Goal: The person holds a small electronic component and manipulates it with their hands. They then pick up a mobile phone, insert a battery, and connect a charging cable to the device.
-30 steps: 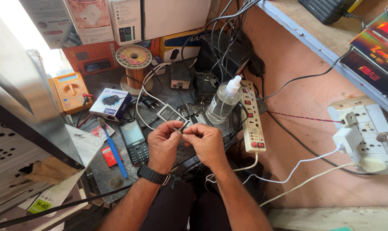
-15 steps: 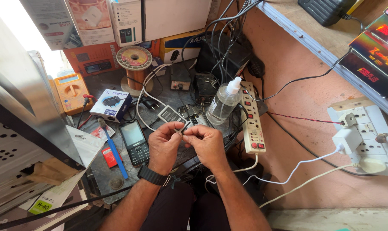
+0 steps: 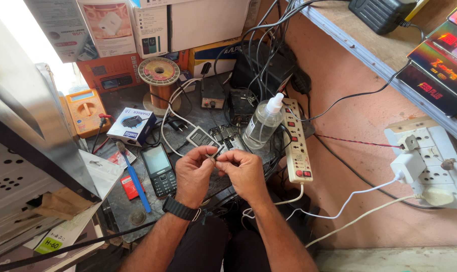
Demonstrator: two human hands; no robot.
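small part point(image 3: 214, 153): tiny dark piece w/ a metal glint, being pinched between both hands just above the tabletop's front edge; exact kind too small to tell.
handling: prob. v. light, stiff, easy to drop or bend; best taken by its ends w/ fingertips only, gentle squeeze.
left hand point(image 3: 195, 174): fingers curling narrow, thumb + forefinger closing on the part's left end; black watch at the wrist.
right hand point(image 3: 244, 174): also narrow, fingertips gripping the right end, touching the left hand's.
near things: keypad phone point(image 3: 159, 170) lying just left of the hands; blue brush point(image 3: 133, 179) beside it; clear spray bottle point(image 3: 262, 123) standing upright just beyond.
edges: power strip point(image 3: 298, 141) running along the right; cables crowding behind.
room: tabletop point(image 3: 118, 204) cluttered; open space is mostly over the lap, toward the person.
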